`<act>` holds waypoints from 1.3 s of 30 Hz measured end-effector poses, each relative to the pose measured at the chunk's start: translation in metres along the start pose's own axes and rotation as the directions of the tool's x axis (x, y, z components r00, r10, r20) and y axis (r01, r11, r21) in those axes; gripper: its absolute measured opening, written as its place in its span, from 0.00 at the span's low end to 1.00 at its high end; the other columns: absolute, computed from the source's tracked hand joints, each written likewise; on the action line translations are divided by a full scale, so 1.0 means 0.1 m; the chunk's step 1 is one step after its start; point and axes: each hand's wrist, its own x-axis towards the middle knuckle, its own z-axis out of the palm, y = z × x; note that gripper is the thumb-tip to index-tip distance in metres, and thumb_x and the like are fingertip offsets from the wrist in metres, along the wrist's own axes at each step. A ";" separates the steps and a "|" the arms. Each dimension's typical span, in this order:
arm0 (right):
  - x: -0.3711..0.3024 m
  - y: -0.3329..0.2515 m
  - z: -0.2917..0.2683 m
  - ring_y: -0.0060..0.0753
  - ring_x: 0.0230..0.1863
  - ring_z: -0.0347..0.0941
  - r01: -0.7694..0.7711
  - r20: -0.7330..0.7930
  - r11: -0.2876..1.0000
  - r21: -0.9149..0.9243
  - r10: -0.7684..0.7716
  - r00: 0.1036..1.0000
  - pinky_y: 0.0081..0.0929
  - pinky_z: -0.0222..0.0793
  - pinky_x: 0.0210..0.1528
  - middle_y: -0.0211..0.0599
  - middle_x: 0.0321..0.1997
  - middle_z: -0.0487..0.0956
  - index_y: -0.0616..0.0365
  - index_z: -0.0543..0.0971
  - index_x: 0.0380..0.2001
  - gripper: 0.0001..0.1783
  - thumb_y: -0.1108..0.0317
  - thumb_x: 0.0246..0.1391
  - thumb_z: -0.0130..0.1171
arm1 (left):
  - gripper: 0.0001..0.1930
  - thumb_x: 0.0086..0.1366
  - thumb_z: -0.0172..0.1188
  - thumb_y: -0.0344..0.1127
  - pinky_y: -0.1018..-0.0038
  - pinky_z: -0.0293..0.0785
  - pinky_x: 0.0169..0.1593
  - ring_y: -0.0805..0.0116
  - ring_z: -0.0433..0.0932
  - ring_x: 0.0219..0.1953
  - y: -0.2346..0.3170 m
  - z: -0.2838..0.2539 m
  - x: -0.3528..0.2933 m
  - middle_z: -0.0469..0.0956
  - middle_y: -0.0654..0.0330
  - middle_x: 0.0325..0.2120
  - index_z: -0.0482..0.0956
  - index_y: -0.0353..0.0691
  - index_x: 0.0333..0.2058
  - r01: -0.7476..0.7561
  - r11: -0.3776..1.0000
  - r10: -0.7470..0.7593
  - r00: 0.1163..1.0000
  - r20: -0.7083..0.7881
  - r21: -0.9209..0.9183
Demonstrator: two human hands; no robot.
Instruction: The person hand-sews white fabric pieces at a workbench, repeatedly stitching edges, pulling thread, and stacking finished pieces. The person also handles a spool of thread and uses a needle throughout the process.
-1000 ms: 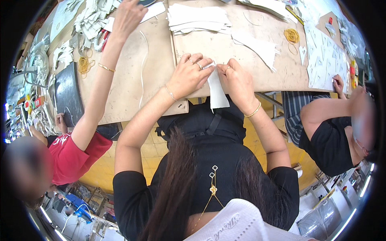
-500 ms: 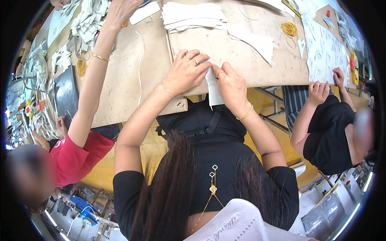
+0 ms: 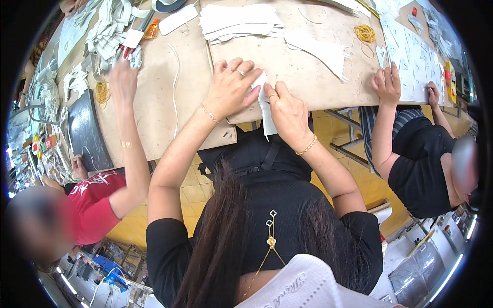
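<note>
A narrow white strip of cut material (image 3: 268, 119) lies at the table's near edge, its lower end hanging over. My right hand (image 3: 289, 115) is closed in a pinch at the strip's right edge. On the strip's left side, my left hand (image 3: 230, 91) rests on the table with its thumb apart from its fingers. Its index fingertip is close to the strip's upper end; whether it touches cannot be made out. Beyond my hands sits a stack of white cut pieces (image 3: 239, 21). To its right lies a flared white piece (image 3: 317, 54) with ragged ends.
On the left, a co-worker's blurred hand (image 3: 123, 79) is over the table near a dark board (image 3: 88, 132). At right, another person's raised hand (image 3: 386, 84) is beside a sheet of small pieces (image 3: 413, 61). Rubber bands (image 3: 364, 34) and an orange bottle (image 3: 152, 30) lie farther back.
My left thumb and fingers have spread away from the strip's upper end, uncovering it. The left co-worker's arm has drawn back toward them. The right co-worker's hand has lifted off the sheet.
</note>
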 end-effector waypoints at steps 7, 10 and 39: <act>0.00 0.06 0.02 0.37 0.24 0.78 -0.037 -0.020 0.998 0.053 0.038 0.999 0.34 0.75 0.24 0.35 0.33 0.72 0.57 0.81 0.41 0.11 0.73 0.53 0.58 | 0.21 0.60 0.63 0.27 0.60 0.66 0.62 0.59 0.75 0.57 0.10 0.01 -0.09 0.79 0.56 0.51 0.76 0.40 0.53 -0.149 0.972 0.151 0.989 -0.003 -0.182; 0.11 0.12 0.05 0.39 0.24 0.77 -0.033 -0.152 0.987 0.159 0.057 0.987 0.35 0.73 0.24 0.31 0.30 0.73 0.53 0.82 0.38 0.08 0.70 0.53 0.65 | 0.21 0.60 0.62 0.27 0.60 0.67 0.62 0.59 0.75 0.58 0.00 -0.02 -0.15 0.79 0.55 0.51 0.75 0.39 0.53 -0.017 0.995 0.011 0.998 -0.062 -0.094; 0.30 0.33 0.01 0.26 0.24 0.78 0.421 -0.084 0.903 -0.087 -0.427 0.900 0.24 0.74 0.25 0.31 0.33 0.72 0.59 0.80 0.39 0.14 0.70 0.47 0.58 | 0.23 0.63 0.62 0.43 0.54 0.61 0.66 0.58 0.65 0.65 -0.09 0.01 -0.27 0.71 0.59 0.60 0.78 0.66 0.58 0.020 0.996 -0.024 0.999 0.047 0.087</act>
